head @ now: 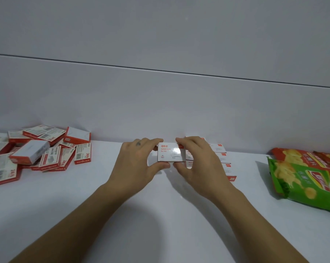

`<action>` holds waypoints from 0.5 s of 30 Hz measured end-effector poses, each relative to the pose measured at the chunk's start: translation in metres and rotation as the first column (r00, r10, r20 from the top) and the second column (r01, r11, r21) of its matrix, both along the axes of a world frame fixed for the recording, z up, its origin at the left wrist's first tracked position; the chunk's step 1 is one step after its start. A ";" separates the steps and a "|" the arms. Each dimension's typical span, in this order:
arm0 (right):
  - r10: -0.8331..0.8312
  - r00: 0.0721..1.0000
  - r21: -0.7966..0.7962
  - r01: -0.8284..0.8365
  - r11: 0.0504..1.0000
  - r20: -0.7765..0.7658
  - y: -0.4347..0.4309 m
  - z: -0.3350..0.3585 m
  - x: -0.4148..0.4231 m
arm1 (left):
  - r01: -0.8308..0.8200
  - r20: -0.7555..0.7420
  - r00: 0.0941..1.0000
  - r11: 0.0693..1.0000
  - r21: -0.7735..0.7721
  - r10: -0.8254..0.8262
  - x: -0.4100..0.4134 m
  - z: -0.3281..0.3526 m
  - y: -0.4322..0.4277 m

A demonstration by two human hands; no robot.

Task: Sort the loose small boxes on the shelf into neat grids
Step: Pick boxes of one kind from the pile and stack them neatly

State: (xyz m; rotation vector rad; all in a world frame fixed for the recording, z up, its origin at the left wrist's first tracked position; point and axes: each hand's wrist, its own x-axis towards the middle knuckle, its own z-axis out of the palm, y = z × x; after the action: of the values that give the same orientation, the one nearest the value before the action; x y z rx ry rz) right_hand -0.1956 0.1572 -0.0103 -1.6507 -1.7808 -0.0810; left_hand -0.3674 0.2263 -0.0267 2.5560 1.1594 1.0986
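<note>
Both my left hand (139, 158) and right hand (196, 158) are pinching one paper clip box (170, 153) by its edges, mid-shelf, beside the neat column (223, 160). If I nudge it in crooked, I'll probably knock that column askew.

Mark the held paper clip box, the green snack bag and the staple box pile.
paper clip box (170, 152): head view, white top face.
green snack bag (302, 184): head view, middle of front.
staple box pile (30, 150): head view, white box at centre.
</note>
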 end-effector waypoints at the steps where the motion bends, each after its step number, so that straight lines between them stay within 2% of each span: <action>1: -0.002 0.999 0.023 0.001 1.000 0.040 0.000 0.000 0.000 | -0.005 0.000 1.000 1.000 0.003 0.005 0.001 0.000 0.000; 5: 0.011 0.985 0.093 -0.027 0.995 0.172 0.003 0.002 -0.002 | -0.019 0.008 1.000 1.000 -0.009 0.019 0.004 0.001 0.000; 10: 0.017 0.983 0.037 -0.024 0.999 0.184 0.007 0.016 0.013 | -0.034 -0.047 0.998 0.999 -0.023 0.033 0.013 0.008 0.000; 12: -0.021 0.989 -0.026 0.025 0.999 0.149 0.012 0.025 0.030 | -0.005 -0.072 0.997 0.999 -0.044 0.001 0.018 0.010 0.001; 15: -0.195 0.978 -0.124 0.202 0.971 0.069 0.021 0.037 0.071 | 0.025 -0.183 0.982 0.997 -0.073 -0.038 0.028 0.010 0.002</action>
State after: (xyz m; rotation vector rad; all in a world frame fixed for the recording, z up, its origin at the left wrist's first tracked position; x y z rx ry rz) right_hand -0.1244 0.1785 0.0264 -1.9358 -1.6878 -0.1044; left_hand -0.3398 0.2281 -0.0169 2.6563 1.1699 0.8130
